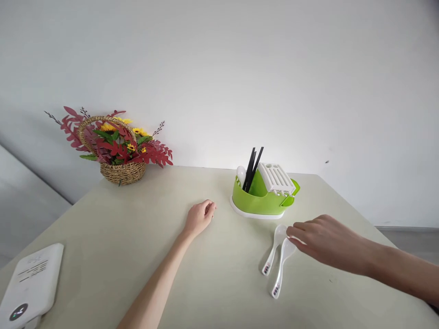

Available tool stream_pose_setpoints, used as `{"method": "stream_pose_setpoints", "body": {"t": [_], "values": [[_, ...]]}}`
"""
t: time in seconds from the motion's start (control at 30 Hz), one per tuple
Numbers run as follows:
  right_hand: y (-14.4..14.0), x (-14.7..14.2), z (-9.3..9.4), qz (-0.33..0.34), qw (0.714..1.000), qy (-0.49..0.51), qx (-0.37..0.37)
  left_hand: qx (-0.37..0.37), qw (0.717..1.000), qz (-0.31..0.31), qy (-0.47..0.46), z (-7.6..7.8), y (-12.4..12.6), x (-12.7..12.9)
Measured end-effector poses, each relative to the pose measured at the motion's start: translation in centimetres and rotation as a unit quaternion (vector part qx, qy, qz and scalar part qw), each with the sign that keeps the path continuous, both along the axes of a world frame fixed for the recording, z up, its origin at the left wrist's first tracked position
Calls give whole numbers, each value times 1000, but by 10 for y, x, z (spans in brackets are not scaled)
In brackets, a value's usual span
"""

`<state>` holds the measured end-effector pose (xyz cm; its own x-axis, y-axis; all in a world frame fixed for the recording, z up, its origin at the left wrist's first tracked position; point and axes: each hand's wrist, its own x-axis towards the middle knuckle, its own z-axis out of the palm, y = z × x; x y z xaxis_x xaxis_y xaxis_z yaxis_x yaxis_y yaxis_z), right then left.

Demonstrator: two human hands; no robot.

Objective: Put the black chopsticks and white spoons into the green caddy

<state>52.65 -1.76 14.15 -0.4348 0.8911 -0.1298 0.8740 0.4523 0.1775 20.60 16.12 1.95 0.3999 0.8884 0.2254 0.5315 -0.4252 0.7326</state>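
Note:
My left hand (200, 216) rests on the table with its fingers curled in, and nothing shows in it. To the right, my right hand (320, 238) is closed, fingertips together at the bowl of a white spoon (281, 262); the fingers hide part of that bowl. A second white spoon (273, 252) lies just left of it, its handle also pointing toward me. Behind the spoons stands a green utensil holder (255, 204) with a white slotted rack (277, 177) on its right part. Black chopsticks (252, 170) and another white spoon (241, 173) stand upright in its left part.
A wicker basket (123, 173) of artificial flowers stands at the back left by the white wall (219, 82). At the near left lies a white device (36, 278) with a round dark display. The pale table (137, 228) ends at the right along a slanting edge.

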Motion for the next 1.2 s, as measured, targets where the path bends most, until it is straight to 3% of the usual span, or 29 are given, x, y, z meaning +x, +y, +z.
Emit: {"method": "stream_pose_setpoints", "body": {"t": [0.2, 0.4, 0.57, 0.7, 0.87, 1.0, 1.1, 1.2], "values": [[8, 34, -17, -199, 971, 43, -127, 4, 1000, -7, 14, 1, -1, 0], [13, 42, -39, -293, 912, 128, -255, 7, 1000, -9, 26, 2, 0, 0], [29, 36, -50, -333, 828, 260, -369, 9, 999, -8, 34, 1, 0, 1], [33, 29, -56, -340, 800, 292, -398, 13, 999, -7, 37, 0, 0, 1], [26, 22, -62, -323, 786, 329, -413, 16, 999, -6, 42, -1, 0, 1], [21, 6, -39, -272, 793, 374, -396, 16, 999, -10, 46, -2, 1, 1], [20, -12, 3, -231, 824, 399, -329, 15, 999, -10, 51, -2, 1, 2], [21, -28, 51, -210, 878, 388, -185, 17, 998, -8, 54, -1, 1, 2]]}}
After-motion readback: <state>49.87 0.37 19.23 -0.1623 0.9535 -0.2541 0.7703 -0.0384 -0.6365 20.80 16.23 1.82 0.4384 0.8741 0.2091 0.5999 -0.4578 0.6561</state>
